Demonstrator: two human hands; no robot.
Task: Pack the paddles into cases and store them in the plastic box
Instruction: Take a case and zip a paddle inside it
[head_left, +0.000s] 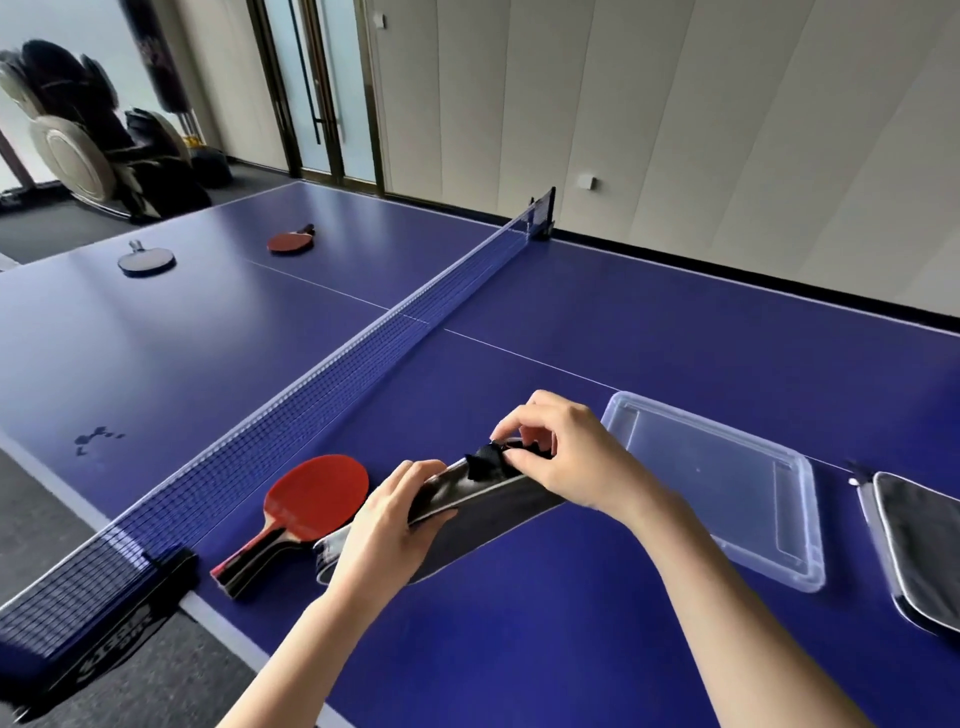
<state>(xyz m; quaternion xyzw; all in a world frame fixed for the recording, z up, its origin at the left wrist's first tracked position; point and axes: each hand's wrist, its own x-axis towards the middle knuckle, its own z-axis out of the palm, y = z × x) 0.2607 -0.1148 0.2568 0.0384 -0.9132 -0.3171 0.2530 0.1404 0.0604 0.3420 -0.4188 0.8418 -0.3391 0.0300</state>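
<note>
Case (483, 512), black with grey piping, gripped above the table (623, 332) by left hand (387, 525), right hand (566, 452) pinching its end; two cases, three paddles, one plastic box (810, 525).

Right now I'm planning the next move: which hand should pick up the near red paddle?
Left, probably. The red paddle lies just beside the left hand, which grips the case. The right hand pinches the case's far end, farther away.

Bright daylight from far-left window (31, 31), table (675, 322) glare, bowed wide-angle edges.
</note>
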